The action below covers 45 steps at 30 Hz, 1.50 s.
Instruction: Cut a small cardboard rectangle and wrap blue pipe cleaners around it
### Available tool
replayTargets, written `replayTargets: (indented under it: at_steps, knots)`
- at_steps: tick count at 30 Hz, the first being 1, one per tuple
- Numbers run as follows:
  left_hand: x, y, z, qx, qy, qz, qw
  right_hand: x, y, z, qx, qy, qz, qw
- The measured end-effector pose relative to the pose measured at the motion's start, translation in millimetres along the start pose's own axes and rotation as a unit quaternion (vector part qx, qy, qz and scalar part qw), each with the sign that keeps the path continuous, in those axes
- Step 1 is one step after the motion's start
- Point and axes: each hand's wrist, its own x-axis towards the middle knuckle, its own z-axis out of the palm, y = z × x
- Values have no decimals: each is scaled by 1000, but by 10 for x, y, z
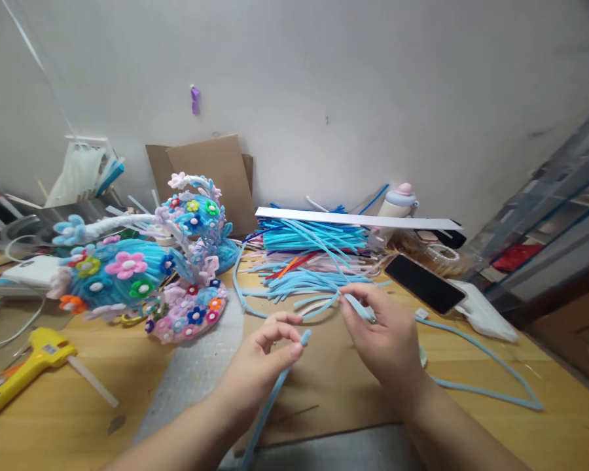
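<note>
Pinched between the thumb and fingers of my left hand [273, 347] is a light blue pipe cleaner [269, 409]. Its short end pokes out past the fingertips and its long part hangs toward the table's front edge. My right hand [385, 327] is closed on light blue pipe cleaners [356, 307], partly hidden in the palm. Strands from it reach left over a cardboard sheet [319, 399], and a long light blue loop [500, 347] lies to the right. Behind the hands are piles of blue pipe cleaners [314, 235].
Two flower-covered pipe-cleaner pieces, one large [118, 275] and one farther back [196, 209], stand at left. A yellow glue gun [34, 363] lies at front left. A phone [425, 282], a bottle [397, 201] and a white strip [353, 218] are at the back right.
</note>
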Motion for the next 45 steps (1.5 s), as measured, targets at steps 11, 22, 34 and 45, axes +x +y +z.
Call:
replayTargets:
  at_steps: [11, 22, 34, 45]
  knots:
    - [-10, 607, 462, 246, -19, 301, 921, -15, -441, -15, 584, -181, 231, 757]
    - [134, 465, 393, 242, 113, 253, 930, -246, -458, 40, 626, -73, 385, 674]
    - [261, 786, -36, 475, 49, 280, 833, 262, -212, -230, 316, -105, 203, 921]
    - [551, 483, -83, 355, 39, 191, 915, 261, -44, 442, 407, -207, 315, 832]
